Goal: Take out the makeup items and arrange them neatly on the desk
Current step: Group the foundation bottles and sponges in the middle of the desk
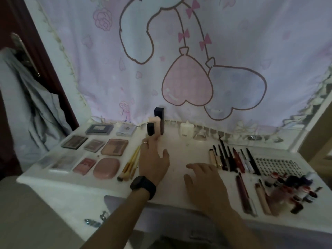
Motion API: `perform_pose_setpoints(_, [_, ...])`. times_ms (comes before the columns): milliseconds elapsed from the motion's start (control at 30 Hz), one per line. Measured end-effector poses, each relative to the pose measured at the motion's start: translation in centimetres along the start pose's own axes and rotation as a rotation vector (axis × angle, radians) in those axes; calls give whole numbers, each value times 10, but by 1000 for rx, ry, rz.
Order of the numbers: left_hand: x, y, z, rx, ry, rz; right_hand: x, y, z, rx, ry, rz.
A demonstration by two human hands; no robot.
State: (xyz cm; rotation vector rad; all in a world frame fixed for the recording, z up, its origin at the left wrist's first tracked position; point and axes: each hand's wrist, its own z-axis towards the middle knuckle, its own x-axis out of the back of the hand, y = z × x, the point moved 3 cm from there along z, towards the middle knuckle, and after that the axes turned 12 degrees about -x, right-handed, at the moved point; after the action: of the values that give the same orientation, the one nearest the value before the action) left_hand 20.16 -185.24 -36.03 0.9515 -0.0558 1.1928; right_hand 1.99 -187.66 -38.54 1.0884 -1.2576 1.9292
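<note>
On the white desk [179, 151], my left hand [152, 159], a black watch on its wrist, reaches to the back. Its straight fingertips touch the base of a black-capped tube [150, 129]; the thumb is spread apart. Behind that stand a pale pink tube [156, 121] and a tall dark tube [159, 112]. My right hand [203, 178] hovers open over the desk's middle, holding nothing. Several palettes and compacts [115, 146] lie in rows at the left, next to gold-handled brushes [131, 162]. A row of pencils and liners [233, 159] lies at the right.
A lash sheet [274, 165] and a cluster of small bottles [294, 189] sit at the far right, with two long sticks [245, 194] in front. A white jar [186, 130] stands at the back. A pink printed cloth [179, 69] hangs behind; a grey garment [32, 105] hangs left.
</note>
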Motion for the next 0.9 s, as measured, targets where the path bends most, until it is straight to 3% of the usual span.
perform_pose_setpoints(133, [26,-7,18,127,47,96,-9,5,-27,105,23,-74])
perform_pose_setpoints(300, [27,-12,46,299,-177,267,-12,8,-26,96,13,-72])
perform_pose_setpoints(467, [19,-25,59,393,-387,257,-13,7,-25,84,24,-59])
perform_pose_setpoints(633, [20,-30,59,355,-364,352,-13,7,-25,89,85,-23])
perform_pose_setpoints(800, [31,-23,39,241,-150,121,-14,6,-24,73,63,-17])
perform_pose_setpoints(900, [34,-6,14,95,-60,-51,-11,8,-24,-6,52,150])
